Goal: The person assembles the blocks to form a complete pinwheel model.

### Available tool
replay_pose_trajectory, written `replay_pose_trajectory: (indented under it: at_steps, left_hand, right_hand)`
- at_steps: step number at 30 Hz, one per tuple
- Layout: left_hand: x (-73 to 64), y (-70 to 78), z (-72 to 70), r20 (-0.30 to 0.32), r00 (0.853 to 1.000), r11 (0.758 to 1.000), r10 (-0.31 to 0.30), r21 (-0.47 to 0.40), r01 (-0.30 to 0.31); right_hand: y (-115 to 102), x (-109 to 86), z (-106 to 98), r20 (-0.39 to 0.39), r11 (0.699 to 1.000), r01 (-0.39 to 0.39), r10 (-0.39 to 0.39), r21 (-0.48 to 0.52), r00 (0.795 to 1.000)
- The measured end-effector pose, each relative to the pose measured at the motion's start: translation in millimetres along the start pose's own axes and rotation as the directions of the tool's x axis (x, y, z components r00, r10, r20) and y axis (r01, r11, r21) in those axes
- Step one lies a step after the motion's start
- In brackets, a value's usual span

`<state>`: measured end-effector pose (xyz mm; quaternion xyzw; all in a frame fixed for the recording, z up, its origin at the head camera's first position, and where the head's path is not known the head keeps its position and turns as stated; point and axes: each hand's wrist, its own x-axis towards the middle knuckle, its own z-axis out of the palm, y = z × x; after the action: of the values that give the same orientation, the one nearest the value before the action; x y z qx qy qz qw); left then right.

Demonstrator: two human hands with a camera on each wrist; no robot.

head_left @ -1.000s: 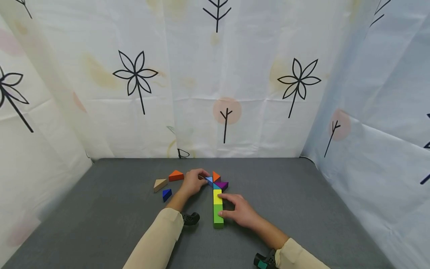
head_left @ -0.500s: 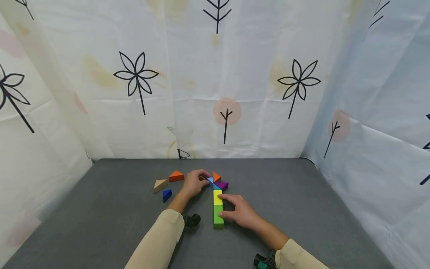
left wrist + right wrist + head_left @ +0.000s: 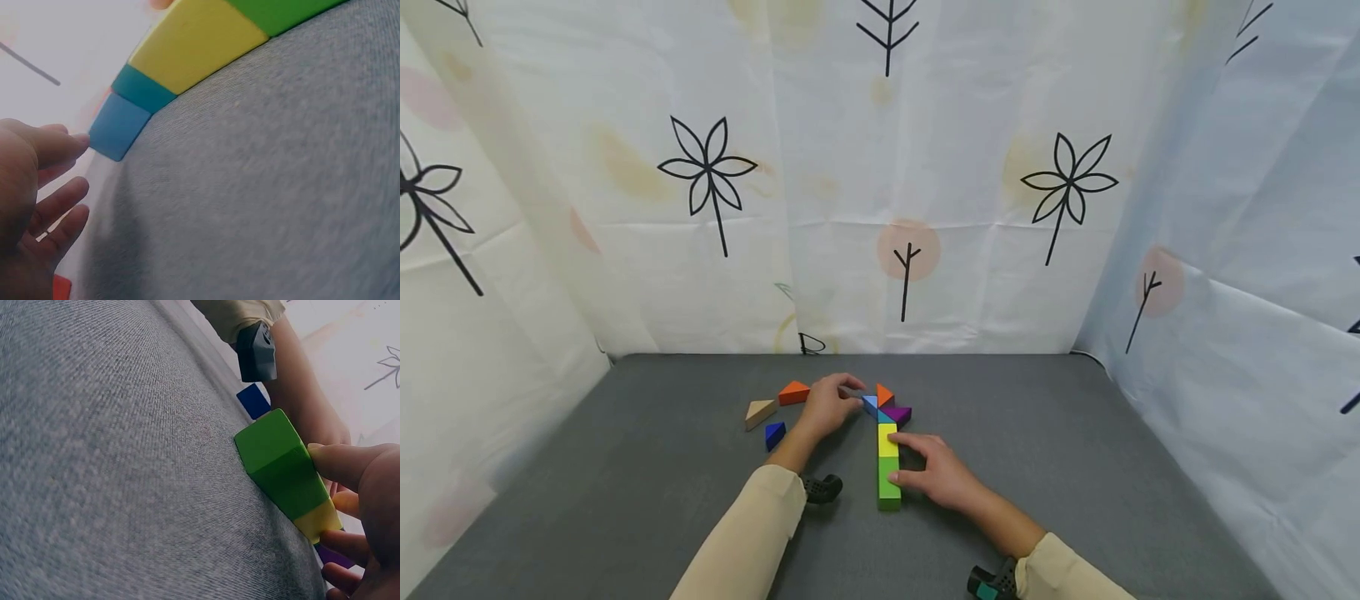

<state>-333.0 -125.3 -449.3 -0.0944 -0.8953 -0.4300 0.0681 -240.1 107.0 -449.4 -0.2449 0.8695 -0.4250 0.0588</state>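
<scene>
Two bare hands in beige sleeves (image 3: 741, 533) reach over a dark grey bench (image 3: 1097, 475). Wooden blocks lie at the middle in a flower-like shape. Its stem runs from near to far: a green block (image 3: 886, 490), then a yellow block (image 3: 886, 447) butted against it. At the yellow block's far end, four triangles gather: a teal triangle (image 3: 884, 417), a light blue triangle (image 3: 870, 405) on the left, an orange triangle (image 3: 885, 395) farthest, and a purple triangle (image 3: 898, 414) on the right.

The left hand (image 3: 827, 408) has its fingers parted and loosely bent, one tip at the light blue triangle's left edge; whether it makes contact I cannot tell. The right hand (image 3: 938, 473) spreads along the stem's right side, thumb touching the green block, forefinger on the yellow.

Farther left lie three loose pieces: a red-orange wedge (image 3: 793, 393), a plain wood wedge (image 3: 760, 414) and a dark blue wedge (image 3: 774, 436). Beyond hangs white cloth (image 3: 970, 183) printed with plants.
</scene>
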Motion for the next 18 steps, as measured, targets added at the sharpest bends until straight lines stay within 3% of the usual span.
replay_pose_trajectory:
  at_steps: [10, 18]
  left_hand:
    - [-4.7, 1.0, -23.6, -0.026, 1.0, 0.996, -0.008, 0.086, 0.01]
    - [-4.4, -8.2, -50.8, -0.054, 0.997, 0.95, 0.052, 0.31, -0.033]
  right_hand:
    - [1.2, -1.0, -1.3, 0.003, 1.0, 0.021, -0.021, 0.014, 1.0]
    - [-0.2, -1.5, -1.4, 0.007, 1.0, 0.019, -0.019, 0.009, 1.0]
